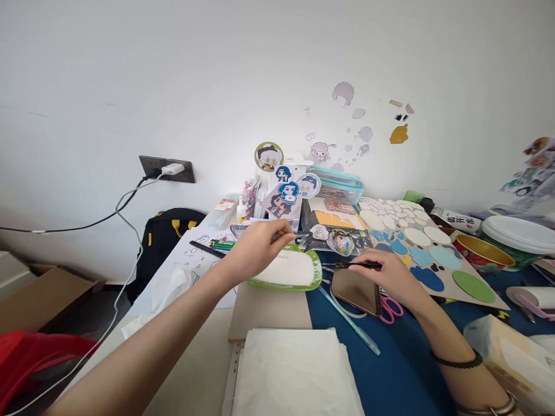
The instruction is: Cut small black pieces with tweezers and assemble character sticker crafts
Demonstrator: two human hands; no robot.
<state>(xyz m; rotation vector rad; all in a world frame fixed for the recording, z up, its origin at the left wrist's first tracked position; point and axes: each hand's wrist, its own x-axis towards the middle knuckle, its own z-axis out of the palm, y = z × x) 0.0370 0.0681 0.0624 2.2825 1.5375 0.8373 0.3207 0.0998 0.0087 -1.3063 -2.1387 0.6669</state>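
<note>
Head view:
1. The left hand (pixel 262 245) is pinched narrow, thumb and fingertips together on a slim tool (pixel 299 236) that points right, above the far part of a green dish (pixel 318 274).
2. The right hand (pixel 385 268) is closed around a dark tool (pixel 340 265); its tip points left, near the dish's right end.
3. The dish holds a smooth white filling (pixel 288 268) and sits between the two hands, at the far end of a grey board (pixel 269 315). Whether either tip touches it, I cannot tell.
4. Under the right hand lie a brown, phone-like slab (pixel 355 292) and pink-handled scissors (pixel 392 310), with a teal pen (pixel 353 322) slanting just beside the slab.
5. White tissues (pixel 295 370) are stacked nearest the person.
6. A sheet of cut shapes (pixel 459 268) lies beyond the right hand; stickers (pixel 288 193) stand behind the dish.
</note>
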